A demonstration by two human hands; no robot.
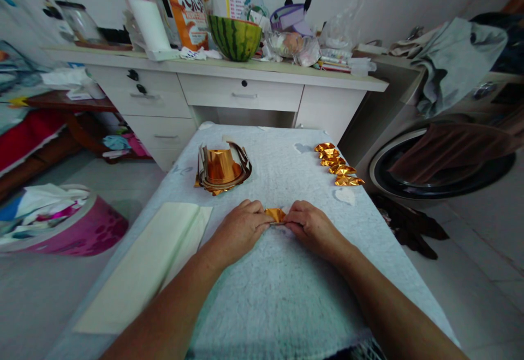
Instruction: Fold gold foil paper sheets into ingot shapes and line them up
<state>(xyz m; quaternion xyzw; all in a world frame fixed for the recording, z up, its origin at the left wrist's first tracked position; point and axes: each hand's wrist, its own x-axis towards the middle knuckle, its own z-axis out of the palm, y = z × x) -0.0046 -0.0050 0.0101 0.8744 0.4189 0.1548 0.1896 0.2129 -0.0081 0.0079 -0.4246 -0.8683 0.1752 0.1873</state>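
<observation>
A small gold foil piece [275, 215] is pinched at both ends above the cloth-covered table [282, 305]. My left hand [243, 228] grips its left end, and my right hand [311, 225] holds the right end between thumb and fingers. To the back left sits a curved stack of gold sheets [223, 167], shiny inside with pale edges. Several folded gold foil pieces [343, 170] lie in a slanting row by the table's right edge. Flat pale paper [143, 267] rests beside my left forearm, partly behind it.
A white desk [245, 86] stands behind the table, bearing a cut watermelon [235, 39], a paper roll [149, 24] and an orange bag [187, 7]. A pink bin [100, 226] is on the left floor; a washing machine [403, 98] draped with clothes stands right.
</observation>
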